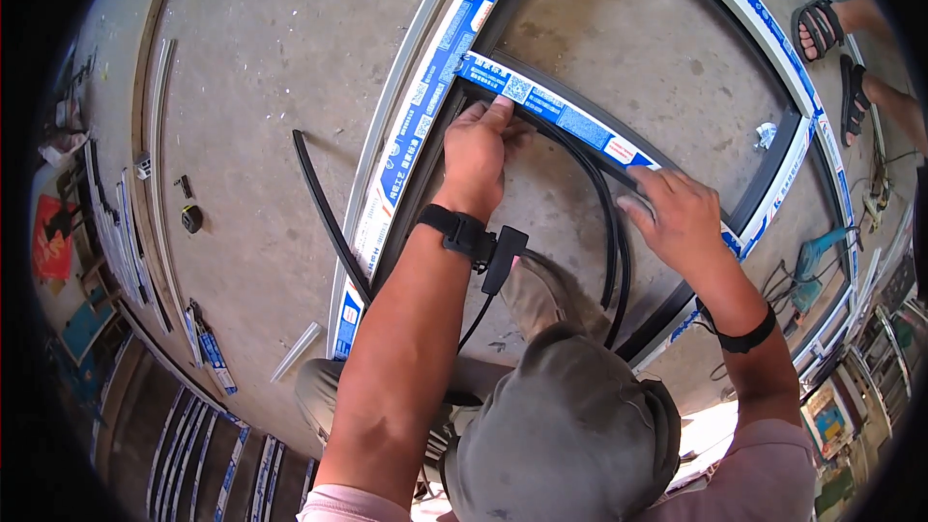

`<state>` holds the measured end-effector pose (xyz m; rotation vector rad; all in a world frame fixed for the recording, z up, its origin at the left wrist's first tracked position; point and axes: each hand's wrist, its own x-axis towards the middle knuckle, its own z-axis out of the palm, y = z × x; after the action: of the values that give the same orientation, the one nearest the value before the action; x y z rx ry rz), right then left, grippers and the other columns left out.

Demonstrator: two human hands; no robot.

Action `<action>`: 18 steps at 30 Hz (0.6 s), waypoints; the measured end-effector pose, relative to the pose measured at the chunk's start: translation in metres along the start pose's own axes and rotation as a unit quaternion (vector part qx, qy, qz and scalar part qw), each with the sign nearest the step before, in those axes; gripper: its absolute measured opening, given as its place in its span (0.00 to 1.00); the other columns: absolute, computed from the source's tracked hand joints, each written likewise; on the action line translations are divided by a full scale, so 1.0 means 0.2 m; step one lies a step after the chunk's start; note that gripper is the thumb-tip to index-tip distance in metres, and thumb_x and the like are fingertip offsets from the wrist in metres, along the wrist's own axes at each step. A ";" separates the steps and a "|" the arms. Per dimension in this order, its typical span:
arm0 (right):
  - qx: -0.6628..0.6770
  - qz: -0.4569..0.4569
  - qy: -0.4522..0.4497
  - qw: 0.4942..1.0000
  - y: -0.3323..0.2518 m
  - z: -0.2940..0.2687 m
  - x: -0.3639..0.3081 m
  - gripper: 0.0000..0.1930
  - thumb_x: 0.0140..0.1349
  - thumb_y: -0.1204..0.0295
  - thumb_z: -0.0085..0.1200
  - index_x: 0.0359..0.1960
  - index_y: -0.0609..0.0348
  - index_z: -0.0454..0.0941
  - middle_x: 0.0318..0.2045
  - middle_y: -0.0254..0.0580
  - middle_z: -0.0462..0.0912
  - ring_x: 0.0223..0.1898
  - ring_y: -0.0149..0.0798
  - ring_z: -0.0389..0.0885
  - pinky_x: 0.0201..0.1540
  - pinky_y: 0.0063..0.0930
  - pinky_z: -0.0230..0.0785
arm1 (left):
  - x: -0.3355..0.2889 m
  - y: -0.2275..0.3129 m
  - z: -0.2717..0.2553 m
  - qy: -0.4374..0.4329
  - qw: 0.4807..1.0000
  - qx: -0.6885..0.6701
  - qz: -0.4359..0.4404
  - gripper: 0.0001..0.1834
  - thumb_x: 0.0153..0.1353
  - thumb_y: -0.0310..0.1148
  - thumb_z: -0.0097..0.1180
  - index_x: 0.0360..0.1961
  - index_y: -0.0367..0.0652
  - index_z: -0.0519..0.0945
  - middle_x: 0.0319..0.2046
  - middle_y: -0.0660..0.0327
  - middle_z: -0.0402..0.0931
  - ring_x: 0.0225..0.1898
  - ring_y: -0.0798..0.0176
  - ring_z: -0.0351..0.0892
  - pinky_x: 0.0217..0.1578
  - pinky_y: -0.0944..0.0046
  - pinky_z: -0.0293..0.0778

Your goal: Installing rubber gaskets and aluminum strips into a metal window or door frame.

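Gasket work on the window frame (580,126) looks, by my judgement, only partly done: the black rubber strip (607,222) appears seated along the upper stretch of the film-covered cross bar, between the two hands, while a long run of it hangs loose, looping down from the bar toward the person's knee. A second loose length of black strip (324,213) lies on the concrete floor (261,87) just left of the frame's outer rail, touching nothing in the frame, so more sealing seems to remain. The left hand (476,150) sits at the inner corner where the cross bar meets the left rail, fingers bunched and pressed down on the strip's end rather than spread. The right hand (677,217) lies farther along the bar, fingers flat and close together, pushing on the bar's edge where the strip runs; whether it pinches the strip or only presses it I cannot tell. How deep the strip sits in its groove is too fine to make out. The person's cap hides the lower part of the loop and the frame's near rail. At the right edge another person's sandalled feet (831,48) stand on the frame's far side, cut off above the ankles, and the tools (812,261) near them are blurred by the lens rim.
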<state>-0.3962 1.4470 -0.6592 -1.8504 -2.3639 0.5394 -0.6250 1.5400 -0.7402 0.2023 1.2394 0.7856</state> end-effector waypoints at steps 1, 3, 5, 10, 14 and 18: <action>0.021 -0.020 0.039 0.999 -0.03 0.01 0.08 0.22 0.53 0.64 0.65 0.48 0.56 0.77 0.36 0.39 0.82 0.38 0.44 0.82 0.37 0.36 0.76 | 0.00 0.01 -0.01 -0.003 1.000 0.007 -0.008 0.10 0.70 0.34 0.52 0.38 0.37 0.78 0.31 0.59 0.78 0.30 0.65 0.78 0.35 0.67 0.76; 0.039 -0.068 0.117 0.990 -0.10 0.02 0.25 0.24 0.52 0.64 0.66 0.50 0.57 0.76 0.41 0.41 0.81 0.43 0.45 0.80 0.42 0.37 0.76 | 0.00 0.03 -0.01 -0.010 1.000 0.007 -0.018 0.11 0.70 0.35 0.53 0.38 0.36 0.78 0.31 0.59 0.78 0.29 0.65 0.77 0.34 0.67 0.76; 0.052 -0.065 0.148 0.985 -0.20 0.02 0.44 0.26 0.52 0.63 0.66 0.52 0.57 0.75 0.45 0.41 0.80 0.45 0.47 0.80 0.47 0.40 0.74 | 0.00 0.04 -0.02 -0.027 0.999 0.034 -0.004 0.11 0.69 0.35 0.54 0.38 0.36 0.78 0.31 0.58 0.79 0.28 0.66 0.77 0.34 0.68 0.75; 0.014 0.001 0.093 0.996 -0.35 0.26 0.75 0.25 0.54 0.58 0.63 0.50 0.58 0.75 0.42 0.44 0.81 0.46 0.47 0.81 0.47 0.41 0.75 | -0.01 0.06 -0.01 0.002 0.996 0.091 0.006 0.08 0.68 0.32 0.52 0.40 0.39 0.79 0.32 0.62 0.79 0.30 0.68 0.75 0.34 0.68 0.71; 0.019 0.030 0.020 0.999 -0.38 0.30 0.83 0.22 0.54 0.60 0.62 0.47 0.58 0.74 0.43 0.45 0.81 0.47 0.50 0.80 0.46 0.47 0.76 | 0.00 0.06 -0.06 -0.016 0.997 0.068 0.010 0.06 0.67 0.30 0.51 0.34 0.40 0.79 0.27 0.63 0.77 0.25 0.68 0.71 0.29 0.68 0.67; 0.031 0.018 0.062 0.997 -0.37 0.34 0.84 0.17 0.55 0.60 0.61 0.41 0.56 0.73 0.37 0.44 0.81 0.44 0.50 0.81 0.41 0.48 0.76 | 0.02 0.07 -0.08 -0.034 0.995 0.097 0.006 0.05 0.65 0.28 0.51 0.33 0.41 0.79 0.25 0.64 0.77 0.25 0.69 0.72 0.28 0.68 0.66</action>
<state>-0.5275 1.5764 -0.7233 -1.8457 -2.2142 0.4823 -0.6452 1.5474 -0.7409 0.3918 1.2506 0.6632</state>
